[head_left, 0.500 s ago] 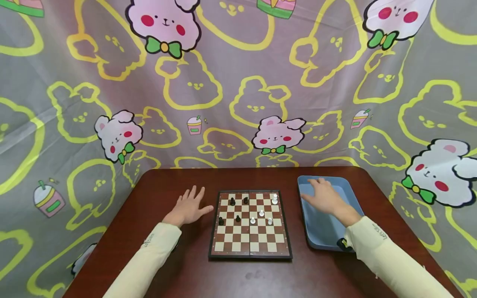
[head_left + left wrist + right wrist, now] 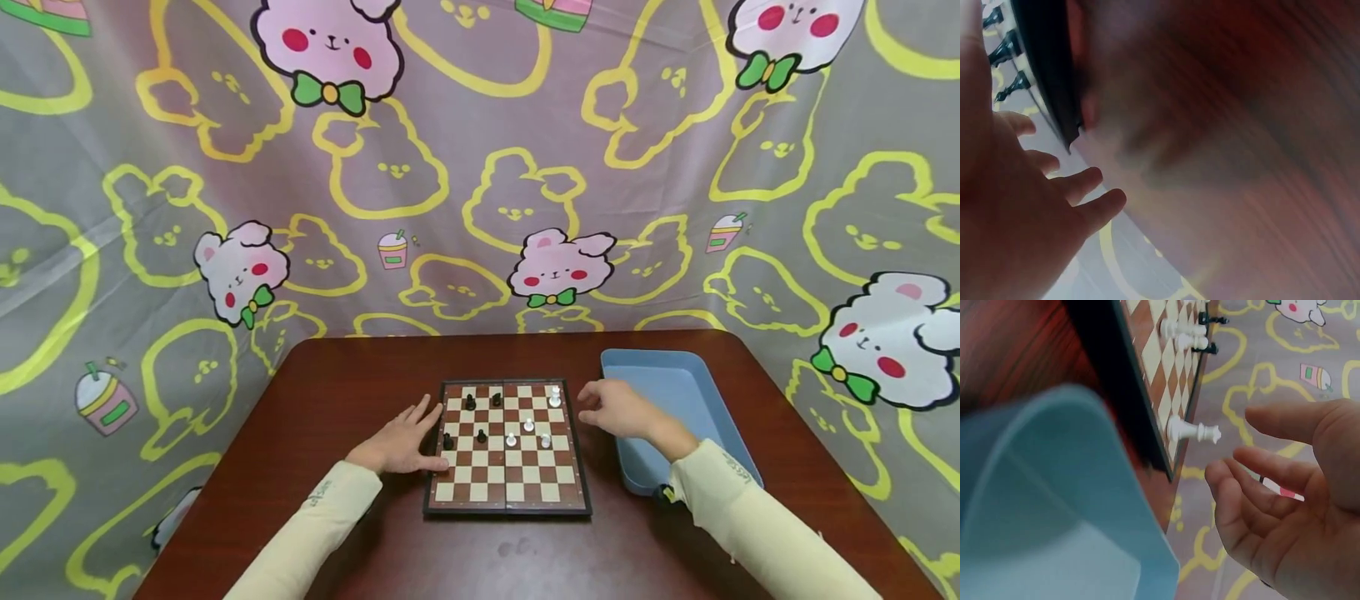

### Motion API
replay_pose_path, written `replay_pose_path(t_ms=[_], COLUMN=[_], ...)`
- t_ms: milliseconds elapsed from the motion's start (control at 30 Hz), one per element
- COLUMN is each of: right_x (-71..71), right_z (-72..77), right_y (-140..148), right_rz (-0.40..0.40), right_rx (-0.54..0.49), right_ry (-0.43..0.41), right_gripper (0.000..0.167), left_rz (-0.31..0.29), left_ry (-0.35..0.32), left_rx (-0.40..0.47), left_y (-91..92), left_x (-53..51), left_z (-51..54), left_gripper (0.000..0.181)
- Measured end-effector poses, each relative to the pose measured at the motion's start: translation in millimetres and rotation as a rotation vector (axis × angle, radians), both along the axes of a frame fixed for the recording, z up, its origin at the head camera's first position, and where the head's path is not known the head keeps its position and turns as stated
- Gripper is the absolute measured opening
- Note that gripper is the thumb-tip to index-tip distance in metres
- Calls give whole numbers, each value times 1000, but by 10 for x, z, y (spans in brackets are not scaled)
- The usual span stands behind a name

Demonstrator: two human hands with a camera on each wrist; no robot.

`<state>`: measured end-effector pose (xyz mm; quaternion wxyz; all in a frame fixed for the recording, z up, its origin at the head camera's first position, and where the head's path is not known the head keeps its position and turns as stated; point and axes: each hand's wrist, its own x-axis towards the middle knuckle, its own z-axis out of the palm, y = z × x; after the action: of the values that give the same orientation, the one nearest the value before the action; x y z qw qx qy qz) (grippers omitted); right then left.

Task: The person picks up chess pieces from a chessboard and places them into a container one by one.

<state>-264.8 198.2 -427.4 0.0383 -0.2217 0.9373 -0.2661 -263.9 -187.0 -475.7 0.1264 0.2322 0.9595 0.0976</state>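
Observation:
A folding chessboard [image 2: 480, 492] lies on the table with several black and white pieces standing on it. My left hand [image 2: 401, 440] is at the board's left edge, fingers straight and spread, holding nothing. Close by stand a black piece [image 2: 447, 442] and a black pawn [image 2: 482, 436]. At the far right corner of the board stands a tall white chess piece with a crown-like top [image 2: 555, 397]. My right hand [image 2: 621, 408] hovers just right of it, fingers loosely bent. In the right wrist view, a gap shows between those fingers and the white crowned piece [image 2: 1194, 430].
An empty-looking blue tray [image 2: 693, 392] stands to the right of the board, partly under my right forearm. The brown table [image 2: 337, 367] ends at the back against a patterned cloth [image 2: 450, 183], which also hangs at both sides.
My right hand has moved left from above the blue tray to beside the board's far right corner. My left hand has moved right and slightly nearer, reaching the board's left edge.

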Motion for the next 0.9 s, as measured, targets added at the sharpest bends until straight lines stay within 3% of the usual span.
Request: replay_pose_path(t_ms=[267, 533, 900], right_x=[24, -6, -28], right_z=[-58, -133, -346], right_y=[-333, -514, -528], right_rz=[102, 106, 181], right_rx=[1, -9, 11], right_ry=[-111, -153, -92], right_gripper=[24, 23, 13], left_rz=[1, -25, -30], left_ry=[-12, 12, -7], left_rx=[-14, -19, -30], left_y=[-18, 4, 38], left_x=[-58, -83, -82], left_z=[-116, -141, -180], left_gripper=[106, 107, 107])
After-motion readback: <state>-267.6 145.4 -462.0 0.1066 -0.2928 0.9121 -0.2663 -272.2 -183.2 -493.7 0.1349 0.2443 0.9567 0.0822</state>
